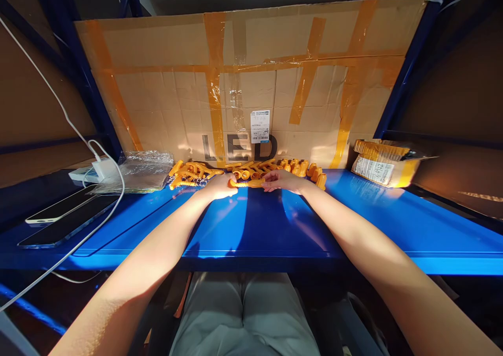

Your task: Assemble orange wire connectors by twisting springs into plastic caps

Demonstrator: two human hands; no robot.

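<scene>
My left hand [220, 187] is closed on the left end of a slim orange plastic part [248, 184], held level just above the blue shelf [271, 225]. At its right end, the fingers of my right hand [281, 181] pinch the same part. Just behind my hands lie orange tube-like pieces [245, 174] with round open ends. A loose heap of thin, curved orange pieces [192, 171] sits beyond my left hand. To the right of my right hand are several short, blocky orange pieces [301, 167]. My fingers cover both ends of the held part.
A taped cardboard sheet [176, 110] walls off the back. On the left lie two phones [70, 222], a white charger [104, 168] with its cable [118, 193], and clear plastic bags [145, 170]. A labelled, tape-wrapped package [383, 165] stands at the right.
</scene>
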